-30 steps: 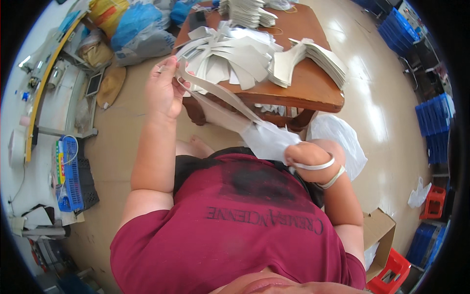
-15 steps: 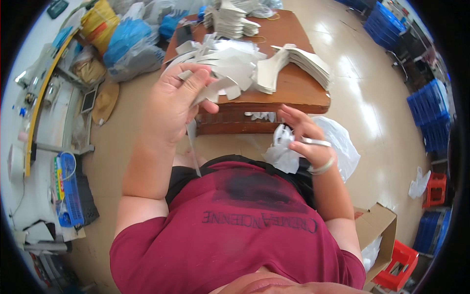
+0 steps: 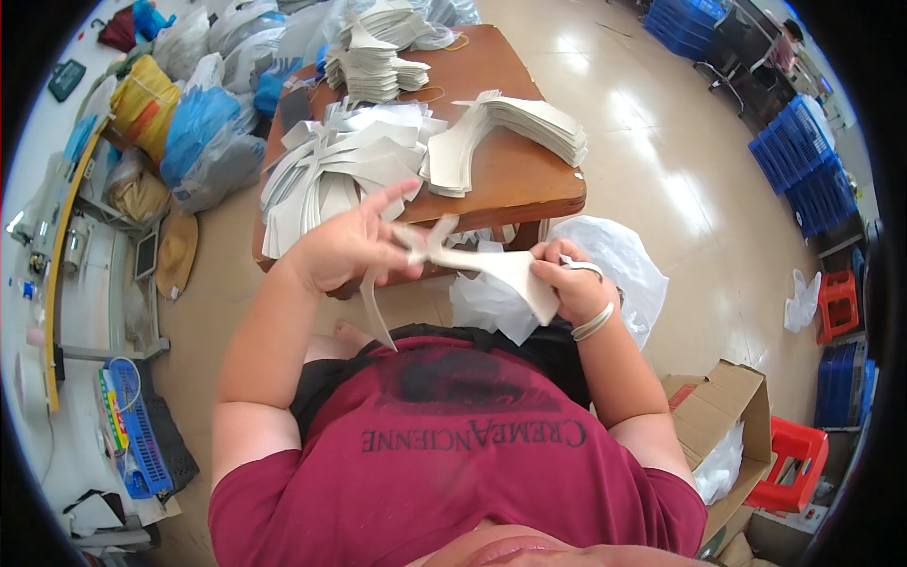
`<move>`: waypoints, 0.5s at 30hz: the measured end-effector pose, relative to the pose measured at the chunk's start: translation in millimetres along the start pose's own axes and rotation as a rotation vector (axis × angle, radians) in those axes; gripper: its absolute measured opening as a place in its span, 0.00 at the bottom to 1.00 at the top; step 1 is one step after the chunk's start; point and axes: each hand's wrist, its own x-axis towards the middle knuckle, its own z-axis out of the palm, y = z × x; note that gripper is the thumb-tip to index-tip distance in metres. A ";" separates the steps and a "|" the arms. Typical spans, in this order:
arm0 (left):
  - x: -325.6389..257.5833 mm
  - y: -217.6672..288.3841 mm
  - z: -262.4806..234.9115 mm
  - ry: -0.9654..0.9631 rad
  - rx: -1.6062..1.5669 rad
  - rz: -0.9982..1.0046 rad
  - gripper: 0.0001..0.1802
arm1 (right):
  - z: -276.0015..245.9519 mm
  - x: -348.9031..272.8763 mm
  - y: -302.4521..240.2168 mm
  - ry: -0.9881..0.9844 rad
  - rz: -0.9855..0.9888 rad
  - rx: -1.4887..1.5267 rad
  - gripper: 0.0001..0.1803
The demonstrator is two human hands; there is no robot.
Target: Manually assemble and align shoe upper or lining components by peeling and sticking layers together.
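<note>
A flat white cut-out piece [image 3: 515, 276] with narrow curved arms is stretched between my two hands, above my lap. My right hand [image 3: 574, 283] pinches its wide end. A slim pale tool [image 3: 581, 266], its kind unclear, also sits among those fingers. At the narrow, motion-blurred end is my left hand [image 3: 354, 248], index finger stretched out, the thumb and other fingers around the piece. A thin white strip [image 3: 380, 312] hangs below that hand. Beyond lie a loose heap of similar white pieces [image 3: 326, 175] and a neat fanned stack [image 3: 510, 128] on the brown table [image 3: 505, 66].
A taller stack of white pieces [image 3: 364, 71] stands at the table's far end. White plastic bags [image 3: 614, 260] lie by my right knee. Full bags [image 3: 213, 142] crowd the far left. An open cardboard box [image 3: 718, 406] and a red stool [image 3: 794, 463] are at right.
My right hand has come in and taken the wide end of the white piece. My left hand has lowered and its index finger has straightened. The view has shifted right.
</note>
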 end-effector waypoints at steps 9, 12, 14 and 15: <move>2.6 -18.7 -31.4 -0.499 0.246 -0.222 0.19 | -42.4 -40.4 -4.3 -0.248 0.084 -0.568 0.17; 6.6 -17.0 -34.2 -0.505 0.222 -0.072 0.20 | -30.7 -56.2 -5.5 -0.406 0.303 -0.238 0.18; 9.7 -13.7 -33.3 -0.507 0.242 -0.034 0.23 | -34.1 -53.4 -5.8 -0.465 0.223 -0.306 0.21; 11.5 -10.5 -32.4 -0.506 0.261 0.007 0.25 | -35.3 -51.1 -12.1 -0.466 0.221 -0.304 0.21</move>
